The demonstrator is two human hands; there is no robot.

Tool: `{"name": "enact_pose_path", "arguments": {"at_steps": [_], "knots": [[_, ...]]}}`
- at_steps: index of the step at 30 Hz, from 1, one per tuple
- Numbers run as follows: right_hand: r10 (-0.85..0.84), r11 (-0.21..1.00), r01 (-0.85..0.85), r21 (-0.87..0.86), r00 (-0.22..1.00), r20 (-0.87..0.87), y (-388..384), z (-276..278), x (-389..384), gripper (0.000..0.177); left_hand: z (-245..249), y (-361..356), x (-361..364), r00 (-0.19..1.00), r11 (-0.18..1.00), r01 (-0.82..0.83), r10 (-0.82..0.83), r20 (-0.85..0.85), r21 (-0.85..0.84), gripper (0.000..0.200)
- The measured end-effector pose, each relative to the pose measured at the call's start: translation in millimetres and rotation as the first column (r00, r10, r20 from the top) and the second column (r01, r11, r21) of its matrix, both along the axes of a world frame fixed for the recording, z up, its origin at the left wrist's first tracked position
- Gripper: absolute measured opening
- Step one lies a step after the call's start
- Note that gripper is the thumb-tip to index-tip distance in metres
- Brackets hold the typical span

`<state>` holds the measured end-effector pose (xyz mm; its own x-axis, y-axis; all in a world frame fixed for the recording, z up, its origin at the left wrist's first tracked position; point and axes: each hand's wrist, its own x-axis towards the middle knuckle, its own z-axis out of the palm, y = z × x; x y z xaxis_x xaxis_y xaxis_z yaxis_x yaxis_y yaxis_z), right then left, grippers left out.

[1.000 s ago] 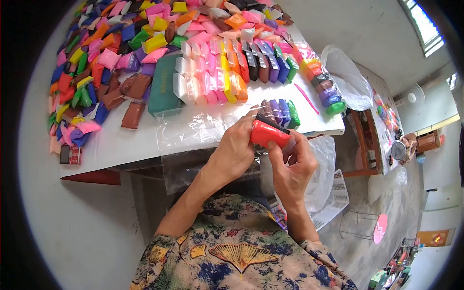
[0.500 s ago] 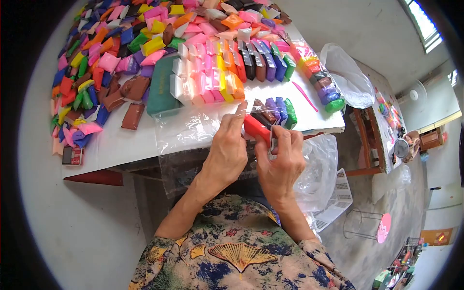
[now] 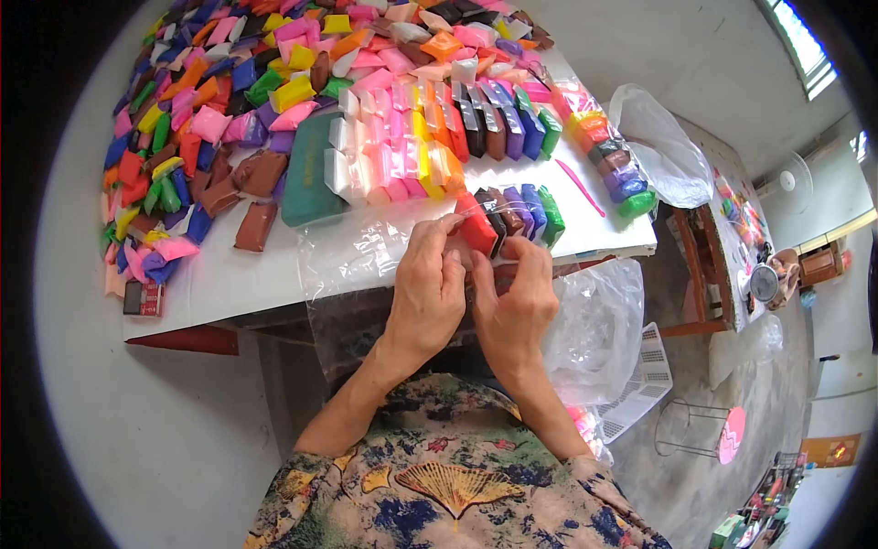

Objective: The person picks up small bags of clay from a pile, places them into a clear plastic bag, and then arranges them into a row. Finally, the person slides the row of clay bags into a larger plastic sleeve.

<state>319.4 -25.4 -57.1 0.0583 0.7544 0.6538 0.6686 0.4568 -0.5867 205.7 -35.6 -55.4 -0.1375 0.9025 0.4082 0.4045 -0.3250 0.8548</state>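
Observation:
My left hand (image 3: 426, 285) is closed on the edge of a clear plastic bag (image 3: 352, 265), its fingertips against the left side of a red packet (image 3: 476, 226). The red packet stands tilted at the left end of a short row with a black packet (image 3: 491, 218), then brown, purple, blue and a green packet (image 3: 551, 216). My right hand (image 3: 518, 306) is just below the row, thumb and forefinger apart near the lower ends of the red and black packets. I see nothing held in it. Clear film lies around these packets.
Behind stand two rows of coloured packets (image 3: 402, 165) beside a green box (image 3: 311, 169). Loose packets (image 3: 210, 123) heap up at left and back. A pink stick (image 3: 580, 188) and a filled bag (image 3: 613, 156) lie at right. A white basket (image 3: 640, 384) is below.
The red packet has moved from my right fingers into the row beside the black one. My right hand has come left and down, its fingers loosened; my left fingers have curled in.

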Motion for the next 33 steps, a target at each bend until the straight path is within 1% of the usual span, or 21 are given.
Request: {"name": "enact_pose_path", "arguments": {"at_steps": [1, 3, 5, 8, 11, 14, 15, 17, 19, 20, 22, 25, 28, 29, 32, 33], "knots": [[0.003, 1.0, -0.003, -0.018, 1.0, 0.018, -2.0, 0.9, 2.4, 0.021, 0.9, -0.1, -0.8, 0.999, 0.999, 0.022, -0.021, 0.026, -0.038, 0.038], [0.014, 1.0, -0.013, -0.027, 0.999, 0.044, -0.1, -0.1, 4.5, 0.019, 0.8, 0.6, 0.6, 1.0, 1.0, 0.013, -0.013, -0.002, -0.025, 0.041], [0.029, 1.0, -0.028, -0.008, 0.998, 0.053, 8.2, -5.2, 3.6, 0.018, 1.1, 2.8, 2.9, 0.992, 0.996, -0.044, 0.053, -0.114, 0.079, 0.043], [0.056, 0.997, -0.054, -0.051, 0.998, 0.029, 10.2, -8.0, 3.7, 0.017, 4.1, 4.4, 5.8, 0.998, 0.997, -0.061, 0.062, 0.0, 0.056, 0.043], [0.123, 0.991, -0.12, -0.054, 0.991, 0.058, 9.3, -9.8, 7.1, 0.02, -2.8, 9.6, 2.6, 0.995, 0.988, -0.044, 0.057, -0.086, 0.15, 0.043], [0.169, 0.975, -0.167, -0.146, 0.986, 0.006, -6.6, 13.8, 14.6, 0.022, -4.5, 8.8, 3.3, 0.997, 0.991, -0.04, 0.048, -0.057, 0.129, 0.044], [0.169, 0.984, -0.169, -0.053, 0.986, -0.008, -7.1, 19.5, 16.7, 0.02, -4.9, 9.1, 1.8, 0.997, 0.992, -0.022, 0.031, -0.069, 0.122, 0.045], [0.174, 0.984, -0.172, -0.05, 0.984, 0.044, -6.1, 50.6, 18.6, 0.018, -6.6, 8.1, 0.0, 0.996, 0.995, 0.019, -0.01, -0.092, 0.101, 0.049], [0.161, 0.986, -0.157, -0.051, 0.984, 0.074, 9.5, 70.2, 15.5, 0.014, -8.7, 8.0, 1.4, 0.992, 0.991, -0.002, 0.019, -0.126, 0.135, 0.049], [0.159, 0.987, -0.155, -0.042, 0.978, 0.133, 22.4, 74.8, 9.9, 0.017, -9.6, 8.6, 2.2, 0.989, 0.988, -0.011, 0.033, -0.145, 0.154, 0.048], [0.151, 0.988, -0.151, -0.02, 0.957, 0.247, 47.5, 83.2, -2.4, 0.026, -15.1, 10.2, 3.8, 0.995, 0.989, 0.001, 0.014, -0.097, 0.15, 0.049], [0.112, 0.991, -0.065, -0.121, 0.894, 0.433, 72.5, 88.0, -28.7, 0.047, -15.8, 10.3, 3.5, 0.998, 0.992, 0.03, -0.023, -0.057, 0.12, 0.049], [0.261, 0.92, -0.016, -0.392, 0.772, 0.58, 80.0, 105.1, -50.5, 0.06, -9.4, 7.8, 3.6, 0.998, 0.994, 0.059, -0.058, -0.014, 0.09, 0.05], [0.272, 0.912, -0.022, -0.409, 0.778, 0.566, 81.7, 104.7, -54.9, 0.063, -7.5, 7.1, 3.2, 0.998, 0.994, 0.069, -0.069, 0.004, 0.08, 0.05], [0.201, 0.96, -0.031, -0.28, 0.77, 0.605, 98.2, 83.0, -54.5, 0.064, -11.0, 8.2, 1.0, 0.997, 0.989, 0.074, -0.072, -0.017, 0.131, 0.051], [0.19, 0.961, -0.02, -0.276, 0.773, 0.605, 100.4, 81.7, -53.8, 0.064, -11.7, 8.6, 0.7, 0.998, 0.987, 0.065, -0.063, -0.018, 0.144, 0.051]]}}
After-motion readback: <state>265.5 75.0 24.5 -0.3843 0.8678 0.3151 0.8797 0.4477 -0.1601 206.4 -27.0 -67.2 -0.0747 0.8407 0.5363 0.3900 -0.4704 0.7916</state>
